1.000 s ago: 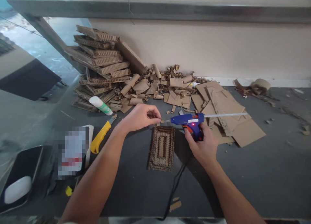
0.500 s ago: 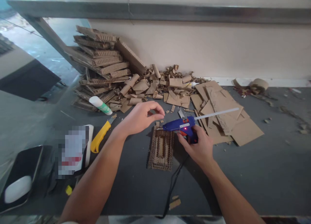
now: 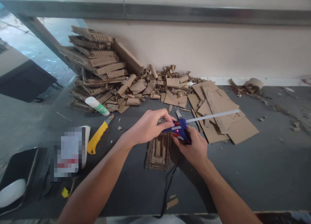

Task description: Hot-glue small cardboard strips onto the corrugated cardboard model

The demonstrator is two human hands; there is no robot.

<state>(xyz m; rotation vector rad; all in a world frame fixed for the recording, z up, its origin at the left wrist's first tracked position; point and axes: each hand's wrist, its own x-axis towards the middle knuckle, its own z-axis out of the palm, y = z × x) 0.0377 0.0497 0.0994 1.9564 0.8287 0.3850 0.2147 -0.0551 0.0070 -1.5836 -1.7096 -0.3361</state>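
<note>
My right hand [image 3: 191,146] is wrapped round the grip of a blue glue gun [image 3: 180,130], whose small red light is lit. A long pale glue stick [image 3: 213,115] juts from the back of the gun toward the right. With thumb and fingers closed, my left hand [image 3: 152,125] pinches the front part of the gun; its nozzle tip is hidden behind that hand. Below the nozzle end lies a small rectangular corrugated cardboard piece [image 3: 157,152], built from raised strips in nested rectangles. My left hand covers its far end.
Left of my hands are a yellow utility knife [image 3: 97,138], a glue tube [image 3: 97,106] and a phone [image 3: 18,175]. Stacked cardboard panels [image 3: 102,61], scraps [image 3: 148,83] and flat sheets [image 3: 225,117] line the back. The gun's black cord [image 3: 166,188] runs to the front edge.
My left hand has moved right and down onto the front of the glue gun. The gun and my right hand have shifted slightly left. The whole view has slid a little.
</note>
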